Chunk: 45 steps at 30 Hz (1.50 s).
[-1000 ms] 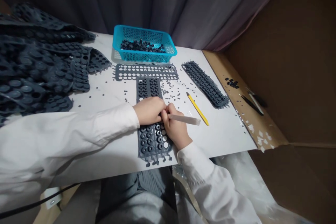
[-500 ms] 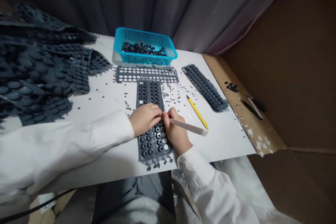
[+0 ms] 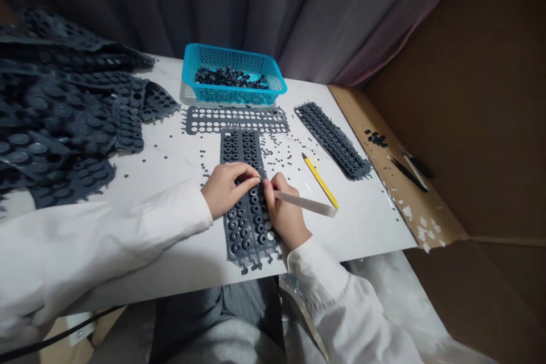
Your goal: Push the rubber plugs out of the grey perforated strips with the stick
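A dark grey rubber sheet (image 3: 244, 192) studded with small rings lies lengthwise on the white table (image 3: 170, 250) in front of me. My left hand (image 3: 227, 189) rests on its middle, fingers curled and pinching at a ring near the right side. My right hand (image 3: 282, 210) sits beside it on the sheet's right edge, closed round a pale flat stick (image 3: 305, 203) that points out to the right. The fingertips of both hands almost meet over the sheet.
A blue basket (image 3: 232, 73) of black rings stands at the back. An emptied holed strip (image 3: 237, 119), another ring sheet (image 3: 333, 140), a yellow pencil (image 3: 320, 180) and scattered black bits lie around. A heap of sheets (image 3: 63, 108) fills the left; a cardboard wall (image 3: 469, 114) closes the right.
My left hand has slid leftward and its fingers have lifted into a pinch, uncovering more of the sheet. My right hand and the stick have shifted slightly down.
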### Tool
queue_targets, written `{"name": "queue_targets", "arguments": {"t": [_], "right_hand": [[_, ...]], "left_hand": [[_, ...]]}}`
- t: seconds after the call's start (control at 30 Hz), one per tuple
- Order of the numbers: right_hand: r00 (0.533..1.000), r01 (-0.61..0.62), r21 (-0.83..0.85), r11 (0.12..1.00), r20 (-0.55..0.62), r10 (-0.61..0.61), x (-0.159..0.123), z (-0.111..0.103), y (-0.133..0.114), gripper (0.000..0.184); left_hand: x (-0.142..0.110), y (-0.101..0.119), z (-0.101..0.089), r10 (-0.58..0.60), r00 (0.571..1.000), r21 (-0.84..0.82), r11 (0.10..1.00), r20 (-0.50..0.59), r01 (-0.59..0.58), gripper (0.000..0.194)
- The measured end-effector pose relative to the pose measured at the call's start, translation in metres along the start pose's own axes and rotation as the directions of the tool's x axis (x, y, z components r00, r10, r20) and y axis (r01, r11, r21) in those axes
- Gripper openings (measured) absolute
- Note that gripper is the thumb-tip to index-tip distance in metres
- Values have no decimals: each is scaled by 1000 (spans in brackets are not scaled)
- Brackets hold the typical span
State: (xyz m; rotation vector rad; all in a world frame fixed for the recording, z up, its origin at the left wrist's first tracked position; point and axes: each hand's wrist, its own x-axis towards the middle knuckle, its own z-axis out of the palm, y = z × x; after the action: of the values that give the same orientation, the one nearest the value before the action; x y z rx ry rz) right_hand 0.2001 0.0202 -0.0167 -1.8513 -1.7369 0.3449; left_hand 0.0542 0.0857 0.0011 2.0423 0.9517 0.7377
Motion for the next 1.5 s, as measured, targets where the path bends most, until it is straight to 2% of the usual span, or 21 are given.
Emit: {"name": "queue_targets", "arguments": {"t": [0.23, 0.43, 0.67, 0.83, 0.9, 1.07, 1.17, 1.23, 1.33, 1.43, 1.5], "right_hand": [[1000, -4, 24, 1000, 2, 4, 0, 0, 0, 22], [1000, -5, 66, 998, 0, 5, 0, -1, -1, 23], [1000, -12, 116, 993, 5, 12, 1, -1, 0, 23], [997, -6, 253, 967, -74, 26, 0, -2, 2, 27], [988, -30, 325, 945, -136, 78, -2, -3, 3, 28], [961, -37, 413, 910, -234, 145, -7, -6, 4, 25], [944, -8, 465, 885, -287, 160, -9, -9, 0, 16], [928, 26, 521, 853, -329, 173, -12, -12, -5, 7], [930, 82, 628, 774, -328, 168, -19, -21, -13, 17], [948, 178, 618, 766, -315, 34, -27, -32, -19, 7], [948, 247, 561, 790, -308, -78, -31, -39, -23, 26]], "left_hand": [[8, -3, 0, -142, 990, -159, 978, -14, 138, 18], [15, -3, 2, -268, 963, -340, 906, -3, 251, 24], [23, 6, -7, -357, 932, -544, 770, 65, 333, 21], [22, 10, -16, -348, 923, -613, 697, 166, 373, 27], [18, 11, -18, -340, 911, -664, 629, 233, 404, 31], [5, 18, -17, -333, 855, -778, 373, 397, 506, 34], [1, 21, -14, -310, 837, -793, 289, 452, 536, 33], [-1, 22, -12, -299, 830, -792, 273, 470, 547, 32], [-3, 22, -8, -319, 821, -771, 302, 473, 561, 35], [-6, 22, -4, -321, 821, -721, 395, 473, 570, 38], [-9, 23, -1, -291, 821, -671, 474, 492, 570, 38]]}}
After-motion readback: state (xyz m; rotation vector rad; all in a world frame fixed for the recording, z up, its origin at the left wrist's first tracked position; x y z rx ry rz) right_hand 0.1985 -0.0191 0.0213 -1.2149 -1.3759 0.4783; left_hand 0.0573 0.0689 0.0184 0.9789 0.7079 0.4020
